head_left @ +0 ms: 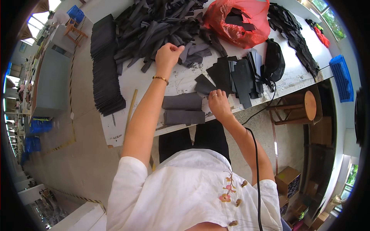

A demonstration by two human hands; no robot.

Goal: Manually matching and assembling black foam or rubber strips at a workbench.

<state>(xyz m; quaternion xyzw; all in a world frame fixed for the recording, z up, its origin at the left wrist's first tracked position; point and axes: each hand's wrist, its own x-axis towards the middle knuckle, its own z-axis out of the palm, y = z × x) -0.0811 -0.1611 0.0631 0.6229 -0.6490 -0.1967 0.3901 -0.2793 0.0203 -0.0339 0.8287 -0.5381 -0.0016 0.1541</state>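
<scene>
My left hand (168,57) reaches to the near edge of a loose heap of dark grey fabric strips (154,32). Its fingers are pinched together among the strips, and what they grip is hidden. Closer to the table's front edge, my right hand (219,104) has its fingers closed on the corner of a dark fabric piece (204,84). Two low stacks of dark rectangular pieces, an upper stack (182,101) and a lower stack (184,117), lie side by side left of that hand. Fanned dark pieces (241,82) spread out to its right.
A long row of stacked dark pieces (104,65) lines the white table's (111,129) left side. Beyond are a red plastic bag (256,32), a black pouch (273,59) and more strips (295,36). A black cable (256,154) crosses by my right arm. A wooden stool (309,105) stands right.
</scene>
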